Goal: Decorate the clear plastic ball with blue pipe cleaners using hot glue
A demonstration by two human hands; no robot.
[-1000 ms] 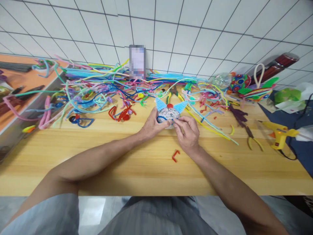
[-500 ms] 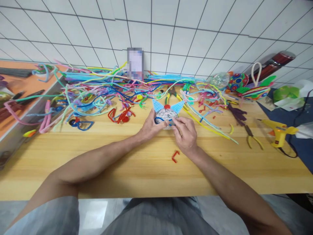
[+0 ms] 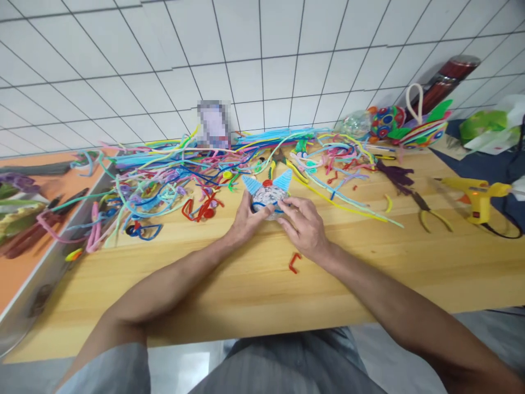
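Observation:
A shiny, clear-and-silver ball sits between my hands above the table. Two light-blue pleated-looking triangles stand up from it like ears, with a red coil between them. A dark-blue pipe cleaner runs across the side of the ball facing me. My left hand is wrapped around the ball's left side, its thumb pressed on the blue pipe cleaner. At the right, the fingers of my right hand pinch the blue pipe cleaner's end against the ball. A bent red piece lies nearer me.
Tangled pipe cleaners cover the table's back. Green-and-yellow pliers lie behind the ball. To the right are yellow-handled pliers, a yellow glue gun and a decorated fish-like craft. A tray wall borders the left.
The view has tilted and shifted, so everything appears displaced. Both hands keep nearly the same hold on the ball and the blue pipe cleaner.

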